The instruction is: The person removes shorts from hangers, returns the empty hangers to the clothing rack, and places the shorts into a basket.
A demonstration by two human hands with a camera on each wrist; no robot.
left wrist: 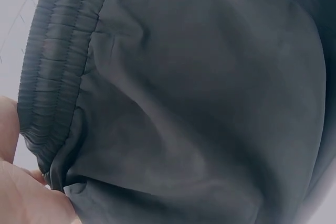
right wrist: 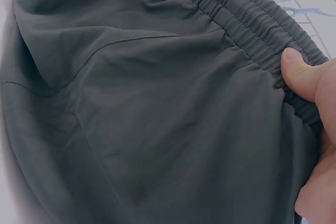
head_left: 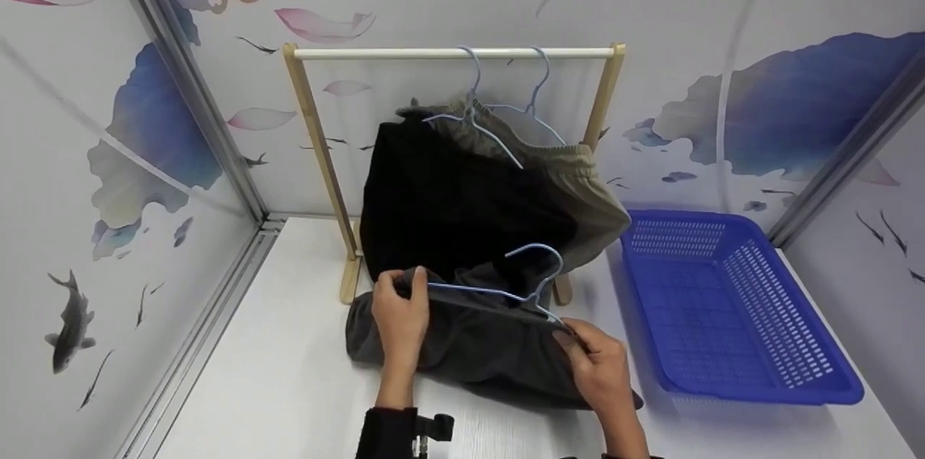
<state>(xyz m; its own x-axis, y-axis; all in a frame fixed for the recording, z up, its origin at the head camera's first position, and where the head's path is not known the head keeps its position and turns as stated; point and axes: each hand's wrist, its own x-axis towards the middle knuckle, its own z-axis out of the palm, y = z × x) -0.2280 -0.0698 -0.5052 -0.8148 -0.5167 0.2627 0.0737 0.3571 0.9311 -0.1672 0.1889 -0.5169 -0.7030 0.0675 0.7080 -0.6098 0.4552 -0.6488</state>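
Dark grey shorts (head_left: 498,358) with a gathered elastic waistband (right wrist: 231,9) are held up over the table, waist toward the rack. My left hand (head_left: 401,314) pinches the waistband's left end, close to one arm tip of a light blue hanger (head_left: 480,290). At the right end, my right hand (head_left: 600,365) grips the waistband between thumb and fingers, beside the hanger's other arm. The hanger's hook points up and its arms run along the waist opening; both tips are hidden by cloth and fingers. In the left wrist view, left-hand fingers (left wrist: 31,198) hold a waistband corner.
Behind stands a small clothes rack with a white rail (head_left: 390,53) and wooden legs (head_left: 318,155). On it hang a black garment (head_left: 448,199) and khaki bottoms (head_left: 592,191) on blue hangers. A blue plastic basket (head_left: 712,322) sits to the right on the white table (head_left: 267,372).
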